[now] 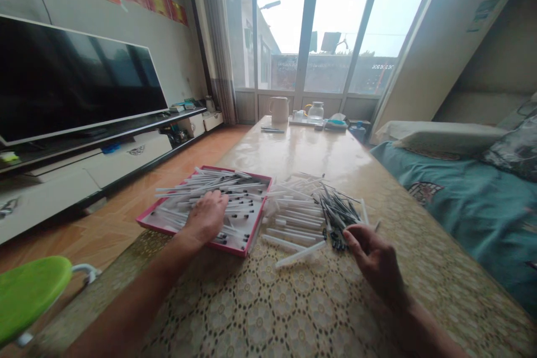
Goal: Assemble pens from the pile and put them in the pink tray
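1. Left hand [205, 216]: open, palm down, resting on the white plastic tubes [218, 184] in the pink-rimmed tray [254, 228]. No grip visible.
2. Right hand [373, 257]: open, fingers loosely curled, empty as far as visible. Fingertips just beside the dark-tipped bunch [339, 212], at its near right.
3. Tray sits left of centre on the worktop [319, 156], many tubes inside, most lying left-right, some with dark marks.
4. Loose white tubes [291, 224] lie between tray and bunch, some touching the tray's right edge.
5. Lace-patterned cloth [260, 313] covers the near worktop.
6. Far end: white mug [279, 110], glass kettle [315, 112].
7. Right of worktop: bed [444, 196], teal cover. Left: television [79, 81] on a low cabinet.
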`<state>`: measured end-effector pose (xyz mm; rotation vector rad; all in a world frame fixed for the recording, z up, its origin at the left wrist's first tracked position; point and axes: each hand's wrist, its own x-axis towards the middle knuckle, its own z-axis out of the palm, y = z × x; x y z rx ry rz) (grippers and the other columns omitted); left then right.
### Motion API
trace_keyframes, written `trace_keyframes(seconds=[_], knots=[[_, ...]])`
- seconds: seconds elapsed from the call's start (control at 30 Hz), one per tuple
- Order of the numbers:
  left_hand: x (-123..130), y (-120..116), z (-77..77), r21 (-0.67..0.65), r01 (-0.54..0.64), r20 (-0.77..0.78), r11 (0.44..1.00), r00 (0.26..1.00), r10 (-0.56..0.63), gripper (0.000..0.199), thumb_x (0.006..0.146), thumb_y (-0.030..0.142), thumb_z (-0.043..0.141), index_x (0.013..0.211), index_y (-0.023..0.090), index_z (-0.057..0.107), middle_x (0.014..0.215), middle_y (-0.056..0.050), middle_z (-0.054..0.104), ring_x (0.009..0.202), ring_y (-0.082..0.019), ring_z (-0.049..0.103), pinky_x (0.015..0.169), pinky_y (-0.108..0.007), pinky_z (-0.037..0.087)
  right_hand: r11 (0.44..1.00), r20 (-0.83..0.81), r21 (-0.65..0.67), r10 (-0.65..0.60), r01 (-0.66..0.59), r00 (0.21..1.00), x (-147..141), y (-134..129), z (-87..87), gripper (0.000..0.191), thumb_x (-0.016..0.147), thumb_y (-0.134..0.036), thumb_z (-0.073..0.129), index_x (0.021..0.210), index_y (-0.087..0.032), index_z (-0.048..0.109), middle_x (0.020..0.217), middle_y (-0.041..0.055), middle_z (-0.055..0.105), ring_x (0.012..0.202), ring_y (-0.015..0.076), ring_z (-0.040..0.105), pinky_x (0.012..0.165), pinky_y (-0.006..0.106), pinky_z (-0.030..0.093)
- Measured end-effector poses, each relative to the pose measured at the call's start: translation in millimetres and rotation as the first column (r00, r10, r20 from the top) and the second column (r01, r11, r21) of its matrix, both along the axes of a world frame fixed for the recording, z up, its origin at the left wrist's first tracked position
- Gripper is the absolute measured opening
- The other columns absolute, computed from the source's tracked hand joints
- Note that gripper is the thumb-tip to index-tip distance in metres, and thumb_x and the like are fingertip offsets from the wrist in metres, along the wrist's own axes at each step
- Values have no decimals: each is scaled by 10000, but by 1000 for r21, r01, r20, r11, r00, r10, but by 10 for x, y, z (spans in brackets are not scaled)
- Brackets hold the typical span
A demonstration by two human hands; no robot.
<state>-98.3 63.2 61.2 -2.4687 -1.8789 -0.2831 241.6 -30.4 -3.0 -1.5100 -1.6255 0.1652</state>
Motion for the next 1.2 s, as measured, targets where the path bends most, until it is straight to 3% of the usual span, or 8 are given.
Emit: trace_keyframes(seconds=[0.17, 0.4, 0.7, 0.8, 0.87, 0.93, 1.0, 1.2], knots=[[-138, 13, -74, 23, -45, -122, 999, 991, 47, 136, 768, 104, 492, 842, 160, 591, 909, -117, 583, 934, -282, 524, 798, -374, 400, 928, 303, -70, 368, -365, 879, -202, -31, 107, 138, 847, -233, 559, 977, -226, 606, 984, 63, 625, 946, 228, 549, 842, 380, 422], [-130, 12, -107, 64, -16, -176, 998, 984, 27, 157, 775, 101, 480, 877, 172, 575, 908, -104, 587, 910, -264, 546, 775, -347, 411, 873, 369, -231, 486, -428, 792, -257, -71, 91, 98, 787, -161, 593, 859, -228, 595, 869, 26, 608, 854, 208, 524, 780, 369, 423], [-182, 3, -66, 119, 20, -95, 993, 995, -9, 151, 809, 126, 452, 860, 184, 582, 890, -88, 610, 905, -251, 570, 783, -334, 415, 955, 414, -189, 288, -228, 864, -348, 53, -92, 72, 845, -236, 553, 790, -195, 534, 798, 37, 567, 768, 205, 530, 671, 317, 427], [-23, -128, 16, 164, 45, 213, 985, 974, -79, 152, 828, 173, 469, 902, 191, 601, 909, -81, 640, 889, -244, 585, 781, -326, 414, 967, 410, -174, 243, -186, 879, -363, 67, -102, 75, 843, -240, 553, 788, -196, 526, 790, 35, 563, 764, 209, 531, 671, 320, 429], [201, -296, 27, 116, 149, 488, 982, 853, -187, 143, 824, 221, 514, 913, 204, 625, 898, -62, 664, 832, -221, 604, 737, -296, 421, 968, 406, -163, 241, -190, 881, -351, 71, -93, 57, 838, -242, 549, 808, -197, 532, 802, 41, 563, 777, 215, 530, 683, 328, 433], [474, -485, -32, 28, 328, 689, 944, 679, -256, 118, 808, 241, 558, 860, 204, 658, 772, -44, 668, 722, -197, 599, 667, -272, 413, 969, 396, -132, 243, -207, 886, -319, 72, -79, 30, 821, -218, 544, 844, -198, 540, 825, 48, 564, 800, 223, 528, 703, 338, 437], [723, -641, -152, -30, 453, 751, 891, 598, -279, 88, 776, 198, 589, 798, 200, 675, 723, -40, 665, 664, -182, 580, 626, -260, 393, 972, 367, -92, 235, -216, 900, -271, 60, -58, 128, 770, -135, 526, 881, -198, 535, 848, 52, 559, 824, 228, 521, 718, 343, 435], [994, -742, -491, -58, 510, 632, 858, 684, -364, 135, 832, 171, 509, 868, 192, 638, 800, -62, 660, 746, -195, 594, 669, -267, 399, 968, 319, -87, 251, -235, 914, -194, -78, 109, 368, 648, 13, 456, 938, -205, 515, 909, 51, 565, 890, 236, 504, 781, 363, 393]])
